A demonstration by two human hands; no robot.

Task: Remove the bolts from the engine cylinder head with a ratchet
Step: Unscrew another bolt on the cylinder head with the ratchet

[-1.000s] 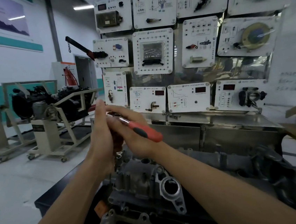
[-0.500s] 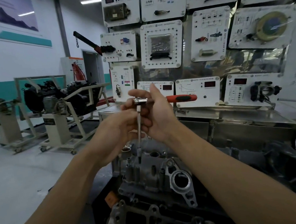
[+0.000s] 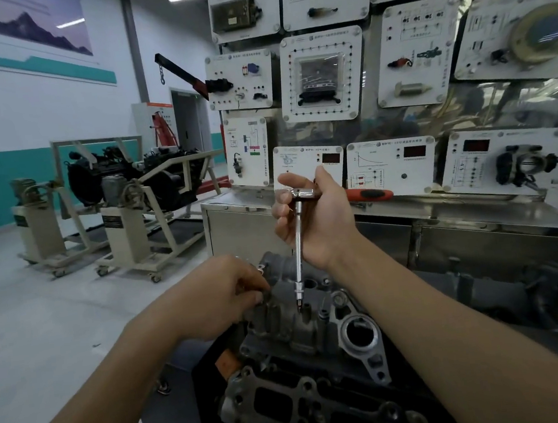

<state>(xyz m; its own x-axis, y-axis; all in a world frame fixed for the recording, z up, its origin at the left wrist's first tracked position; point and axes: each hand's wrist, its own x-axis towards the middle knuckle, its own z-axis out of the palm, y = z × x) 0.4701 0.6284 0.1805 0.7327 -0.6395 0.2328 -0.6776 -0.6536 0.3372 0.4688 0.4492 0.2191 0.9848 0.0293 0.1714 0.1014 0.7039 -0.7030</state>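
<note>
Front centre: one cylinder head [image 3: 294,333], one ratchet [image 3: 369,195], two hands.
Right hand [image 3: 320,220] grips the ratchet's head; extension upright, tip on the cylinder head's top. Left hand [image 3: 221,296] curls at its left edge; whether it holds anything cannot be told. Two engine stands [image 3: 122,207] behind left.

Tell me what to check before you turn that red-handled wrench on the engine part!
1. Right hand grips the ratchet at its head: ok.
2. Extension bar runs from the ratchet down to the cylinder head, nearly upright: ok.
3. Bar's tip seated on a bolt: cannot tell, too small to see.
4. Left hand curls over the cylinder head's left edge, steadying it: ok.
5. Red handle has room to swing in front of the panels: cannot tell.
</note>
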